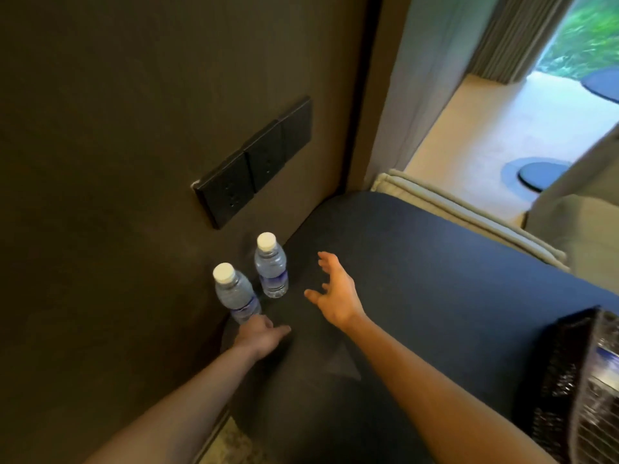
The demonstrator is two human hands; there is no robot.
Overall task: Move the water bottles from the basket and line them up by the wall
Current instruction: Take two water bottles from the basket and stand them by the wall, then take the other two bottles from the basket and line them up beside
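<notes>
While I look down through the head camera, I see two water bottles standing up on a dark table [418, 262], right next to the brown wall [117, 162]. The near bottle [236, 293] has a white cap and a blue label. My left hand [259, 334] is at its bottom end, with the fingers touching the base of it. I cannot tell if the hand is gripping the bottle or only resting against it, because the fingers are partly hidden. The far bottle [272, 267] stands just beside the near one, a bit further along the wall. My right hand [336, 296] is in the air to the right of the far bottle, near it but not touching. Its fingers are spread wide and it holds nothing. A black plug panel [254, 162] sits on the wall above the bottles. The dark basket [562, 370] is at the right edge, well apart from both hands, and something with a blue label shows inside it.
</notes>
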